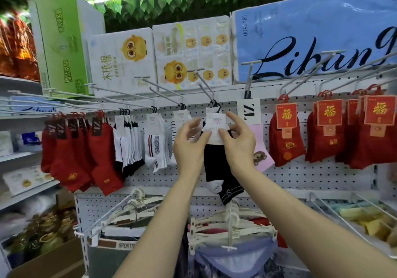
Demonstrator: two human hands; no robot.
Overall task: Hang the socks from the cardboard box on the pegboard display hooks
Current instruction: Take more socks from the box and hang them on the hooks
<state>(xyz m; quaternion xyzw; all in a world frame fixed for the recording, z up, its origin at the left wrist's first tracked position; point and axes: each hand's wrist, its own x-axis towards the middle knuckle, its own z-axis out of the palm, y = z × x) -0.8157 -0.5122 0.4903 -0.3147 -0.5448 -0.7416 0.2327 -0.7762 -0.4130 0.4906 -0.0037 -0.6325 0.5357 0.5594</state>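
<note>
A pair of black socks (223, 170) with a white paper label (216, 125) hangs by its black hanger from a white pegboard hook (206, 86) at the middle of the display. My left hand (190, 146) and my right hand (238, 142) both pinch the label from either side, thumbs on its lower part. The pegboard (311, 176) spans the wall behind. A corner of the cardboard box (53, 260) shows at bottom left.
Red socks (86, 159) hang at left, white striped socks (154, 146) beside them, a pink sock (262, 155) and red labelled socks (322, 138) at right. Long hooks (300, 62) jut toward me. White clothes hangers (225, 228) hang below. Tissue packs (193, 52) stand on top.
</note>
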